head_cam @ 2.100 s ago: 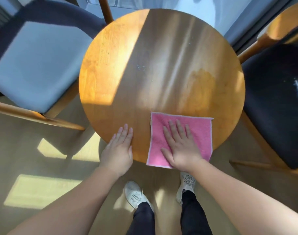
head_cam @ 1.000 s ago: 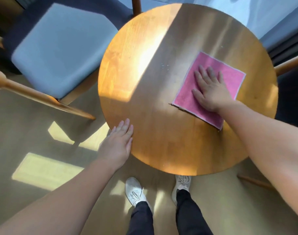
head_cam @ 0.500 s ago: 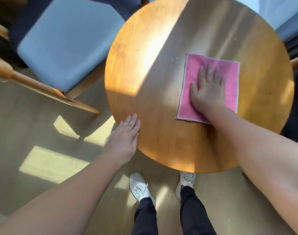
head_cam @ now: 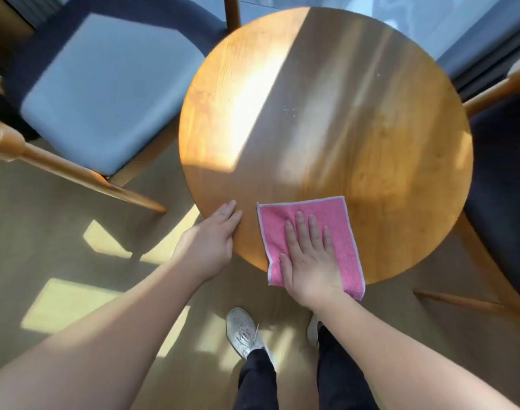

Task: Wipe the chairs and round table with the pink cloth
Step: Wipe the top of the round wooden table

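The pink cloth [head_cam: 340, 220] lies flat on the near edge of the round wooden table [head_cam: 356, 119], its near corner hanging just past the rim. My right hand [head_cam: 309, 261] presses on it with a flat palm and spread fingers. My left hand [head_cam: 211, 241] rests on the table's near-left rim, fingers extended, with nothing in it. A chair with a grey-blue seat [head_cam: 105, 93] stands to the left of the table. A chair with a dark seat [head_cam: 507, 187] stands to the right, partly cut off by the frame.
A few pale specks [head_cam: 289, 110] lie near the table's centre. Sunlight falls in a band across the table's left part. My feet in white shoes [head_cam: 242, 332] stand on the wooden floor just below the table's near edge.
My right hand has slid the pink cloth from the right-centre of the table back to the near edge. My left hand has stayed on the near-left rim.
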Available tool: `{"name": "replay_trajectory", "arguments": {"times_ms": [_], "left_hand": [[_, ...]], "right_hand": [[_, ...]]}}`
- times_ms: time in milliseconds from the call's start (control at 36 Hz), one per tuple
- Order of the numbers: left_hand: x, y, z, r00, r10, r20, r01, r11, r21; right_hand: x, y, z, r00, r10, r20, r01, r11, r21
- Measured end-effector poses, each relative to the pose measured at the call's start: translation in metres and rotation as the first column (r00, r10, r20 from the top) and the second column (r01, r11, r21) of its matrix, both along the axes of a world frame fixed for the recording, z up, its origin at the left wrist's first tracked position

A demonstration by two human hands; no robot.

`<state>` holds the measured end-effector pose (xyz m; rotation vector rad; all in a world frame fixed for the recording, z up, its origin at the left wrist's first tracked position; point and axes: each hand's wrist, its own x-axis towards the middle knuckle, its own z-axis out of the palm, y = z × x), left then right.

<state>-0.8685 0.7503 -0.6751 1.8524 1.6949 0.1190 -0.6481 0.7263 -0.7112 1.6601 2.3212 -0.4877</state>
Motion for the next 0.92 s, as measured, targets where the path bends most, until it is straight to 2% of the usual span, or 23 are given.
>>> {"name": "replay_trajectory", "arguments": {"times_ms": [139, 389, 528, 778, 917], "left_hand": [[-0.014, 0.003, 0.004, 0.99, 0.026, -0.14, -0.013, 0.995, 0.096], [-0.016, 0.003, -0.005, 0.991, 0.051, -0.123, -0.044, 0.997, 0.059], [-0.018, 0.005, -0.004, 0.992, 0.042, -0.117, -0.038, 0.999, 0.038], [-0.02, 0.012, -0.002, 0.987, 0.051, -0.151, -0.051, 0.999, 0.003], [-0.022, 0.013, -0.006, 0.986, 0.034, -0.161, -0.039, 0.999, -0.032]], "right_hand": [[0.0, 0.0, 0.004, 1.0, 0.013, 0.002, -0.013, 0.999, -0.03], [-0.001, 0.021, -0.005, 1.0, 0.021, 0.022, -0.02, 0.999, -0.028], [0.006, 0.065, -0.002, 0.999, 0.015, -0.044, -0.014, 1.0, 0.009], [0.007, 0.187, -0.003, 0.985, -0.17, -0.032, 0.172, 0.979, 0.109], [-0.001, 0.235, -0.004, 0.99, -0.13, -0.049, 0.135, 0.982, 0.135]]}}
